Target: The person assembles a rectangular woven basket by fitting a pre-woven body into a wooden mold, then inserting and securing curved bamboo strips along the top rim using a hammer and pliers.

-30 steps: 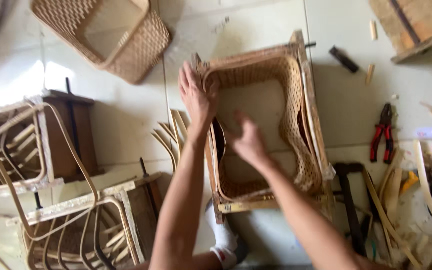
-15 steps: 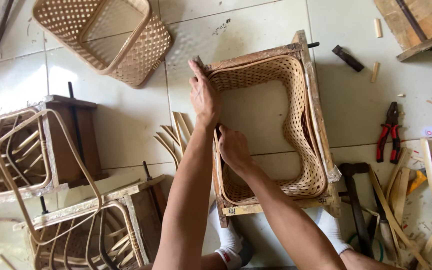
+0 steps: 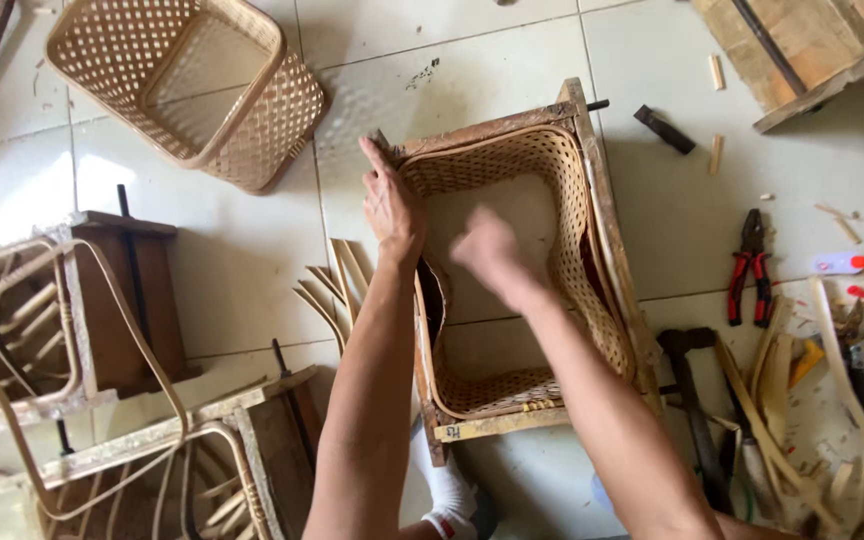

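A half-woven rattan basket (image 3: 582, 250) sits inside a square wooden frame (image 3: 602, 200) on the tiled floor. My left hand (image 3: 390, 205) grips the basket's left rim near its far corner, fingers pointing away from me. My right hand (image 3: 487, 250) is blurred and hovers over the open inside of the basket, fingers loosely curled, holding nothing that I can make out. Both forearms reach in from the bottom edge.
A finished woven basket (image 3: 187, 85) lies at the top left. Wooden frames with bent rattan hoops (image 3: 72, 330) stand at the left. Red-handled pliers (image 3: 750, 270), a hammer (image 3: 692, 390), cane strips (image 3: 832, 370) and a wooden block (image 3: 664, 128) lie at the right. Loose splints (image 3: 332, 285) rest beside the frame.
My right hand has moved from the basket's left wall out over its middle. My left hand stays on the left rim. The camera has shifted slightly.
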